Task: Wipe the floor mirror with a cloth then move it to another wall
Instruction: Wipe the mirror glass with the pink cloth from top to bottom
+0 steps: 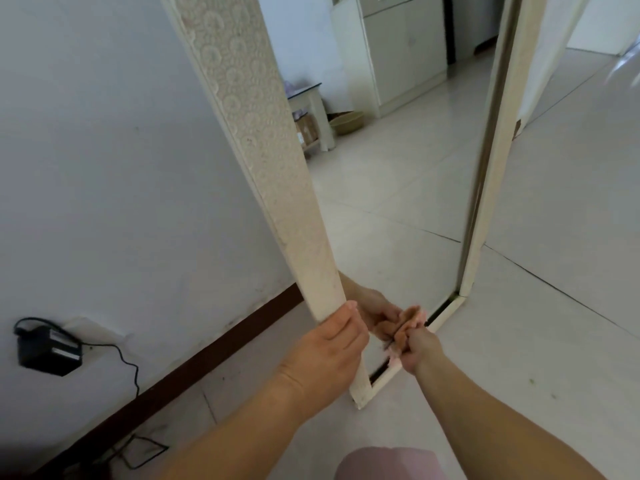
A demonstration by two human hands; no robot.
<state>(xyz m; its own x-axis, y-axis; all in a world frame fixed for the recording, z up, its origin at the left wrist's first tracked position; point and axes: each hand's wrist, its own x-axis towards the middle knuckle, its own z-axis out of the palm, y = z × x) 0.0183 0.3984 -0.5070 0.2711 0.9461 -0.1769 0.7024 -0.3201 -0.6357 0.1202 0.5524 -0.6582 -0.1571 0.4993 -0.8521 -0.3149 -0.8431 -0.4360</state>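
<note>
Soft daylight, slight blur, wide-angle warp

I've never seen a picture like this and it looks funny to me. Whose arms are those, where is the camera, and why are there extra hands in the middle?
The camera sits on a person's head and looks down, so you see what that person sees. The two arms coming in from the bottom are the person's own.

The tall thing is a floor mirror standing on the tiled floor, next to a white wall. The left hand grips the patterned left side of its frame, low down. The right hand presses a pinkish cloth against the bottom of the glass.

The extra hand is only a reflection in the mirror. So are the cupboard and small table: they are really behind the person.

A black charger with a cord is plugged into the wall at the lower left.
</note>
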